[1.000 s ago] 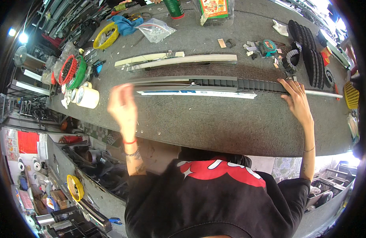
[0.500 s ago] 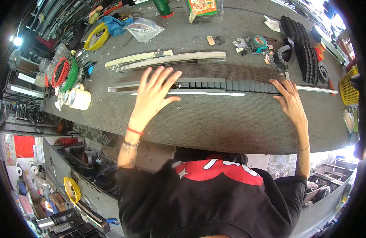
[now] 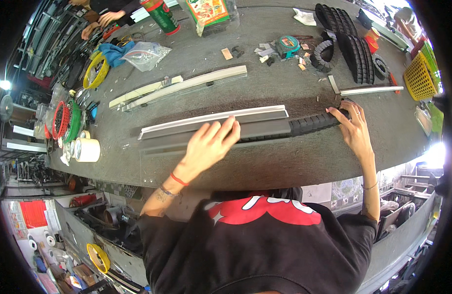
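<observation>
At the left of the bench, a wide roll of tape [image 3: 87, 150] stands near a green basket [image 3: 71, 122]. To the right of these, the person's left forearm [image 3: 159, 200] comes up from the lower edge and slants inward, a red band [image 3: 179, 179] at the wrist. The left hand [image 3: 212, 143] lies back upward over a long grey rail [image 3: 267, 129], its fingers bent and close together, pointing up and to the right. It touches the rail, but the thumb side is hidden, so whether it grips or only presses cannot be told.

The rail lies across the middle of the grey bench [image 3: 294, 164], with a white strip [image 3: 213, 116] along its far side. Farther back, 2 pale strips [image 3: 206, 76] lie side by side, apart from the rail.

From the rail's right end, a black link chain [image 3: 311, 124] runs to the right hand [image 3: 352, 123]. That hand is bent at the wrist above a nearly upright right forearm [image 3: 369, 179]; its fingers curl down and close around the chain's far end, grasping it. Just beyond the right hand lies a thin white bar [image 3: 375, 90], and a yellow basket [image 3: 420, 76] stands farther right.
</observation>
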Motion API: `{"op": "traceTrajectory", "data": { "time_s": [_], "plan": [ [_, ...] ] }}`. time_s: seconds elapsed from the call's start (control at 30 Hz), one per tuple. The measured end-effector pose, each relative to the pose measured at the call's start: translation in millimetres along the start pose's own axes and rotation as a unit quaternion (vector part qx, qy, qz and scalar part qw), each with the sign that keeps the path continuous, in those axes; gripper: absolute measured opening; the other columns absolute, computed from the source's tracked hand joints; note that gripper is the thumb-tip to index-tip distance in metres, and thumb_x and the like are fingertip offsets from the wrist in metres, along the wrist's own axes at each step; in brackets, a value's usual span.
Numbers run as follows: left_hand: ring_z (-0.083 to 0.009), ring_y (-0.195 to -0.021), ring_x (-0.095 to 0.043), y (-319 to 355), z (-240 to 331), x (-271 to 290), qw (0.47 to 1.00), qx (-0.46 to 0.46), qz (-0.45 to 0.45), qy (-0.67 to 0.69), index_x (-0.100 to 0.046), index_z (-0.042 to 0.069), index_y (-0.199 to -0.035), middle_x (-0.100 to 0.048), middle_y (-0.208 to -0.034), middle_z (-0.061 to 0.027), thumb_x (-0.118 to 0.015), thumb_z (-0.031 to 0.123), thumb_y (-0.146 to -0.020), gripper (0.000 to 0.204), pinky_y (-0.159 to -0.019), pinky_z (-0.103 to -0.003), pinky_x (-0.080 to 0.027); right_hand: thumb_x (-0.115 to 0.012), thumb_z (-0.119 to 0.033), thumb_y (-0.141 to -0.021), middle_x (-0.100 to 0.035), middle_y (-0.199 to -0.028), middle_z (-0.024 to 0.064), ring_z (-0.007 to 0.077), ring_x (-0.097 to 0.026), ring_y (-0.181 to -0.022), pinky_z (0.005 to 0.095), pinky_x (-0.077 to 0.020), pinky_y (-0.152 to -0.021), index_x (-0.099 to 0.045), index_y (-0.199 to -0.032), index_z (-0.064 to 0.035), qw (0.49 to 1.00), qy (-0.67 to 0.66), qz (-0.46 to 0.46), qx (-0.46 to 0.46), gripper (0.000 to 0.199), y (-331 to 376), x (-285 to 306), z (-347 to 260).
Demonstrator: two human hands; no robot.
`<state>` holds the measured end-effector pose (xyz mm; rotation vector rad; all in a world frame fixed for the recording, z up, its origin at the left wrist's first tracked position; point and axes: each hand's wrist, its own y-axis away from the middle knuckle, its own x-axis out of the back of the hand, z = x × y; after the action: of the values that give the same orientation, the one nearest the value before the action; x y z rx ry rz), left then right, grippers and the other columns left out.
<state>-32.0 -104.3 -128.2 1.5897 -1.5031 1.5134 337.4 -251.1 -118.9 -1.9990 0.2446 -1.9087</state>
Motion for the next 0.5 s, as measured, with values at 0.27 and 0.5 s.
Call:
{"op": "traceTrajectory", "data": {
  "time_s": [0.27,0.5],
  "plan": [
    [-0.0181,-0.08,-0.052,10,38,-11,0.999,0.013,0.041,0.005,-0.056,0.017,-0.125,-0.054,-0.127,-0.0047,-0.067,0.049,-0.075,0.06,-0.074,-0.031,-0.045,-0.07,-0.025,-0.073,-0.046,-0.124,0.0133,0.0324,-0.044,-0.121,0.0485,-0.0326,-0.105,-0.052,-0.131,-0.0166,0.994,-0.098,-0.035,-0.035,0.061,19,13,-18],
    [-0.0276,-0.11,-0.045,-8,23,8,0.958,0.102,-0.03,0.267,-0.055,0.013,-0.124,-0.046,-0.133,-0.0062,-0.063,0.055,-0.077,0.063,-0.096,-0.043,-0.034,-0.058,-0.029,-0.091,-0.044,-0.125,0.0206,0.0367,-0.044,-0.118,0.0437,-0.043,-0.094,-0.044,-0.136,-0.0039,0.93,-0.154,0.113,-0.313,0.053,5,-6,-9]
  ]
}}
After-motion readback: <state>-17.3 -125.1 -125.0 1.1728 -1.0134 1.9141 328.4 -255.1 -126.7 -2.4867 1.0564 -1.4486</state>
